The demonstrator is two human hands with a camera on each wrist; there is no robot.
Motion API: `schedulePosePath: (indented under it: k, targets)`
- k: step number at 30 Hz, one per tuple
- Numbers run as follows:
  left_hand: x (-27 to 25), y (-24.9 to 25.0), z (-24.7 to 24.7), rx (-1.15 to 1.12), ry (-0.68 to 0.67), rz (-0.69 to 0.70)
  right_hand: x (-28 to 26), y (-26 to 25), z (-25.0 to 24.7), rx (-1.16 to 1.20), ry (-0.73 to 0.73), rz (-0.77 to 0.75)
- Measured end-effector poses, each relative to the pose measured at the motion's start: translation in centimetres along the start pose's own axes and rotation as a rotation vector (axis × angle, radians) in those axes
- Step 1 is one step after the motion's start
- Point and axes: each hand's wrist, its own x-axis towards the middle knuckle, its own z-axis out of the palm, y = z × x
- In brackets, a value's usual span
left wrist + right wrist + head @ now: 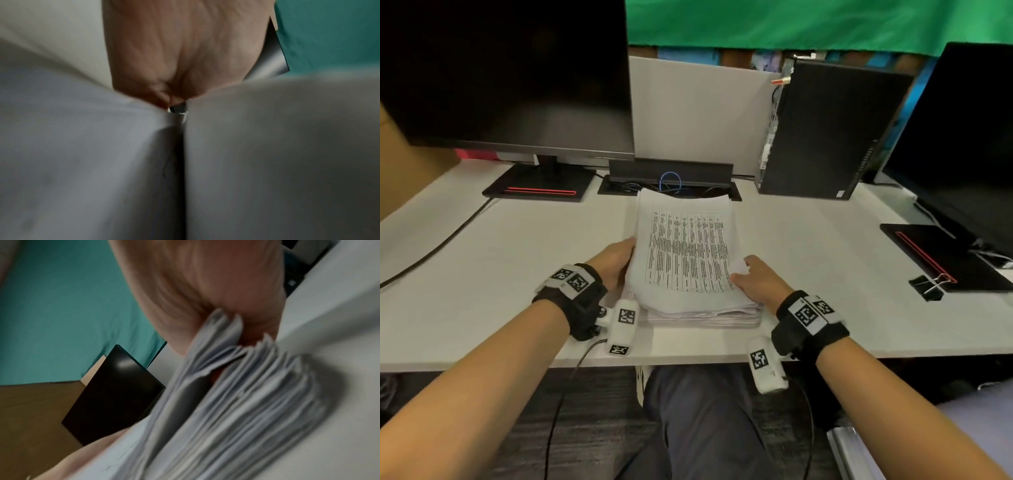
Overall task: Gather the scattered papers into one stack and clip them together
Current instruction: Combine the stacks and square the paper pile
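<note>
From the head view, your forearms reach over the near edge of the white bench (500, 260) to a thick stack of papers (685, 253) at its middle, your left hand (613, 262) curled on the stack's left edge and your right hand (756, 281) on its near right corner, while a black binder clip (928, 284) lies well apart to the right. Your left wrist view is blurred: the palm (180, 53) presses between pale sheets, its grip hidden. Your right wrist view shows your fingers (205, 288) pinching the upper sheets apart from the fanned paper edges (236, 410) below
</note>
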Motion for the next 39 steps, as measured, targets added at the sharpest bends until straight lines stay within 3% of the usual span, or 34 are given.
schedulePosePath:
  k: [6,11,14,15,17,19,21,23,27,30,34,39]
  targets:
    - [0.1,-0.4,0.9,0.035,-0.074,0.004,-0.4,0.3,-0.1,-0.072,0.008,0.036]
    - [0.4,-1.2,1.5,0.293,0.112,0.075,-1.2,1.6,-1.6,-0.219,-0.071,0.044]
    - [-0.9,-1.2,1.9,0.183,0.132,0.166,-1.1,2.5,-3.3,-0.177,-0.09,0.057]
    - [-1.5,-1.1,2.1,0.133,0.13,0.204,-1.0,2.7,-3.9,-0.069,-0.09,0.057]
    - [-3.1,-0.4,2.5,0.046,0.114,0.309,-0.8,2.5,-4.8,0.364,-0.109,0.092]
    - [-4.9,1.0,3.0,0.002,0.075,0.415,-0.7,1.5,-5.0,0.829,-0.236,0.11]
    - [-6.4,2.7,3.4,-0.009,0.011,0.494,-0.7,0.3,-5.1,1.043,-0.381,0.028]
    - [-7.4,4.7,3.4,0.052,0.004,0.606,-1.1,-1.4,-5.5,1.048,-0.32,-0.073]
    - [-8.3,8.0,3.4,0.232,0.133,0.884,-2.7,-4.4,-7.5,0.893,-0.014,-0.393]
    - [-8.5,8.5,4.3,0.212,0.183,1.007,-4.3,-6.1,-8.3,0.802,0.097,-0.534]
    - [-8.3,7.8,5.0,0.12,0.222,1.071,-5.2,-6.2,-8.8,0.662,0.136,-0.597]
    - [-8.2,7.9,4.7,-0.125,0.191,0.993,-6.1,-5.9,-8.9,0.612,0.068,-0.637]
